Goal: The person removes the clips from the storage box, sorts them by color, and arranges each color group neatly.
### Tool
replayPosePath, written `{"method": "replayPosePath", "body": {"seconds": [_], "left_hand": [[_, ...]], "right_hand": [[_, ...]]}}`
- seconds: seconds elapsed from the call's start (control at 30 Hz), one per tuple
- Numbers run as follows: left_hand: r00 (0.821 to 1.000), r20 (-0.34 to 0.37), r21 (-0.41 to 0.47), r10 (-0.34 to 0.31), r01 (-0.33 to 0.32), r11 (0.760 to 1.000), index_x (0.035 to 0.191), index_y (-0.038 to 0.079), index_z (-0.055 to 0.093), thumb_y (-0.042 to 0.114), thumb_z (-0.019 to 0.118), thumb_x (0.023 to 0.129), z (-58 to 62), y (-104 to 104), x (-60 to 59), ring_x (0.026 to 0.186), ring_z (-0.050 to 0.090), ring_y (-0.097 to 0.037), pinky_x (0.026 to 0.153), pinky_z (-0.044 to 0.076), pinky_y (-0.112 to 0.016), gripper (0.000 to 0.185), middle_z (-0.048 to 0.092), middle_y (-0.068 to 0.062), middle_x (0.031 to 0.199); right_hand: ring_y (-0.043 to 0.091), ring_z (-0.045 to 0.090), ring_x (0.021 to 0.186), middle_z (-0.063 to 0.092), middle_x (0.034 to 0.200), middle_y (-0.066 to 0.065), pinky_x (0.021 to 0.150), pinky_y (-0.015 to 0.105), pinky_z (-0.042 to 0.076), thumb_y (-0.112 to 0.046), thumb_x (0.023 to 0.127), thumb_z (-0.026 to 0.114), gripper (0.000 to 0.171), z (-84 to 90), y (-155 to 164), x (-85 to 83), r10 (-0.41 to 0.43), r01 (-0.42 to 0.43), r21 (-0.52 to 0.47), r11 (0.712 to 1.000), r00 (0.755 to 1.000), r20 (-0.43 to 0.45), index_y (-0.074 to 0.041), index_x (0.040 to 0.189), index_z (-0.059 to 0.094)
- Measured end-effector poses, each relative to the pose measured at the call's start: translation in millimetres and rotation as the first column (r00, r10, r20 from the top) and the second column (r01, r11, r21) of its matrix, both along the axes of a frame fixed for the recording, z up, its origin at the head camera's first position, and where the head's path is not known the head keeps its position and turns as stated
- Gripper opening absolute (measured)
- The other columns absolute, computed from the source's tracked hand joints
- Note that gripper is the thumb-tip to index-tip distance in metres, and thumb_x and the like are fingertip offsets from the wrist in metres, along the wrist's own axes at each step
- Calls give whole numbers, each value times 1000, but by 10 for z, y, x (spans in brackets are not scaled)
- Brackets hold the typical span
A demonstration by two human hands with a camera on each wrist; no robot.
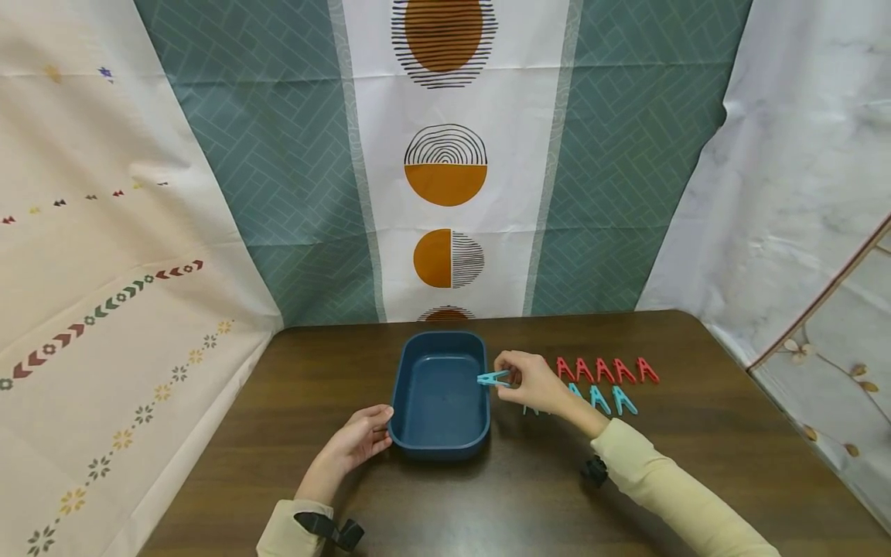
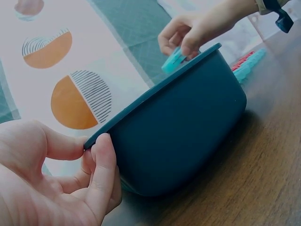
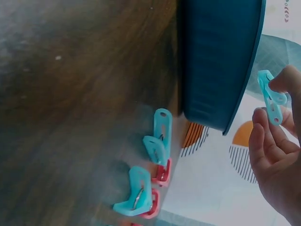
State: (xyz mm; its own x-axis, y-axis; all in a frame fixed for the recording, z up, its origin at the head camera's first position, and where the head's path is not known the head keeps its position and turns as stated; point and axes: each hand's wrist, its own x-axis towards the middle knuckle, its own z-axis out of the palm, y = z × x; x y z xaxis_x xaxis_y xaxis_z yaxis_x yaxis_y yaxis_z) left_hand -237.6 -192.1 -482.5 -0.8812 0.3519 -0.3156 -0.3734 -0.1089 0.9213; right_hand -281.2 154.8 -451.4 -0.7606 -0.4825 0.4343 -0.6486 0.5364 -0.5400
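Note:
A dark blue rectangular plastic tub (image 1: 440,394) sits on the table. At its left side my left hand (image 1: 357,439) pinches the rim between thumb and fingers, plain in the left wrist view. My right hand (image 1: 536,381) holds a light blue clothespin (image 1: 491,378) by its handle end, its tip at the tub's right rim. In the right wrist view this clothespin (image 3: 270,96) is between thumb and fingers, above the rim's height. No clothespin shows inside the tub.
Right of the tub stand a row of several red clothespins (image 1: 602,370) and, nearer, a row of light blue clothespins (image 1: 623,400), partly hidden by the right forearm. The brown wooden table (image 1: 334,363) ends at a patterned cloth backdrop (image 1: 445,247).

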Motion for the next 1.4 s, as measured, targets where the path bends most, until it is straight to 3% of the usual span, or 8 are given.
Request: {"method": "replayPosePath", "body": {"seconds": [0.3,0.47,0.63,0.8,0.9,1.03,1.17,1.4], "left_hand": [[1000,-4,16,-8,8,1000,100,12,53,17,50,100,-5,-6,2,70,56,-5,66,51,-17,6,58,5,78],[1000,-4,13,-6,6,1000,101,11,52,17,51,100,-6,-6,6,70,55,-5,66,51,-17,6,58,5,78],[1000,-2,16,-10,10,1000,103,10,52,18,50,101,-14,-7,-2,70,55,-5,66,50,-17,8,58,5,79],[1000,2,23,-8,8,1000,101,11,52,16,50,100,-19,-9,-10,70,54,-5,66,50,-17,6,58,5,78],[1000,3,26,-11,11,1000,100,11,52,16,50,100,-19,-7,-10,70,54,-5,66,50,-16,5,58,5,77],[1000,5,32,-14,14,999,100,11,52,16,50,100,-13,3,-6,70,54,-5,66,51,-16,5,58,5,77],[1000,5,23,-11,11,1000,100,13,53,16,51,100,-21,-4,-2,70,54,-5,66,50,-16,4,58,6,78],[1000,7,22,-16,16,1000,100,13,53,16,50,100,-20,-8,-5,70,55,-4,66,51,-16,5,59,6,78]], "right_hand": [[2,58,64,68,85,2,58,20,51,-7,80,74,22,-72,173,20,-22,21,-20,1000,999,-40,-10,100,65],[3,60,65,70,89,5,58,20,51,-5,81,74,27,-99,332,51,-48,49,7,999,995,-82,-5,107,68],[12,63,70,71,92,7,61,22,51,-6,81,74,28,-89,464,85,-81,85,55,995,995,-66,-6,109,69],[15,51,71,66,87,5,60,23,42,-7,80,75,26,-67,576,107,-150,157,113,981,986,-73,-6,106,70],[10,51,69,64,91,8,58,21,43,-4,78,75,26,-71,641,127,-184,193,108,975,979,-86,-3,104,71],[14,60,69,64,96,12,57,22,49,-2,77,77,27,-71,728,147,-217,225,81,971,972,-92,-2,103,71],[18,63,71,64,93,11,61,27,52,-3,77,77,26,-80,824,171,-279,284,87,955,958,-68,-4,102,71],[15,60,71,66,88,9,60,27,46,-4,77,76,21,-131,997,240,-372,371,123,920,928,-16,-6,97,69]]}}
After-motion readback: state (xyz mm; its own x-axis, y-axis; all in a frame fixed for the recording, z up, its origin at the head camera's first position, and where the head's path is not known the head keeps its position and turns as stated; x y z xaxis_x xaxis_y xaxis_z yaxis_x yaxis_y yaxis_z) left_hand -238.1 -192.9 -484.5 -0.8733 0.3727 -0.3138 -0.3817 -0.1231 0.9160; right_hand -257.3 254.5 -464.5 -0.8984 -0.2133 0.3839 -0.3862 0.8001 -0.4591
